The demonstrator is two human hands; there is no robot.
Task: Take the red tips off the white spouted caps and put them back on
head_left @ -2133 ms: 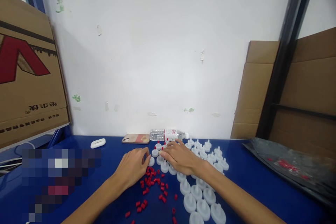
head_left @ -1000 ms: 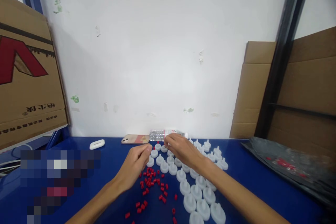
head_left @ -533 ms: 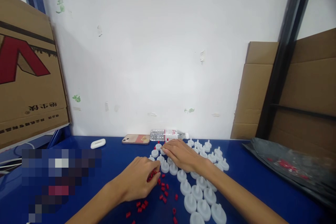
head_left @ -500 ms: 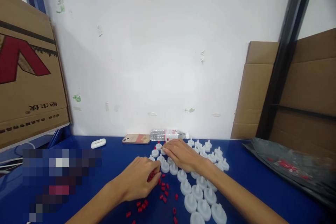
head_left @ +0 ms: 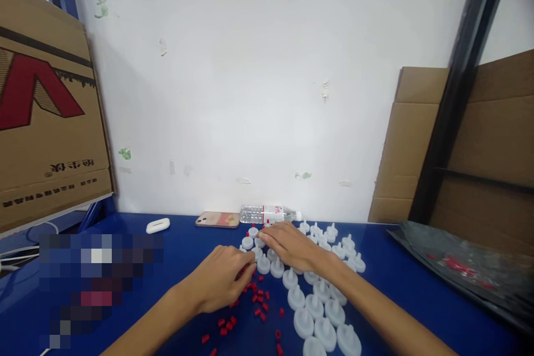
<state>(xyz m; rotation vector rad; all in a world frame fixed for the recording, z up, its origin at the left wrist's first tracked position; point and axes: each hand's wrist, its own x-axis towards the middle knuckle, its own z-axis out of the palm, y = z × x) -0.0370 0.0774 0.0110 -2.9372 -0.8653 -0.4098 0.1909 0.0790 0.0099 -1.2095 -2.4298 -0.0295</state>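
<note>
Several white round plastic parts with stems (head_left: 319, 311) stand in rows on the blue table (head_left: 183, 250). A scatter of small red caps (head_left: 258, 303) lies in front of them. My left hand (head_left: 223, 281) is curled, fingertips pinched near the red caps beside a white part; what it holds is too small to see. My right hand (head_left: 292, 247) lies over the far white parts, fingertips pressed on one white part (head_left: 259, 242).
A phone (head_left: 217, 219) and a lying water bottle (head_left: 269, 214) sit by the white wall. A white earbud case (head_left: 157, 225) lies left. Cardboard boxes (head_left: 45, 117) stand at left and right. A dark plastic bag (head_left: 463, 270) with red bits lies on the right.
My left hand went from the white parts down to the red caps, closed over them, and has lifted slightly toward the white parts. My right hand moved to parts nearer the bottle.
</note>
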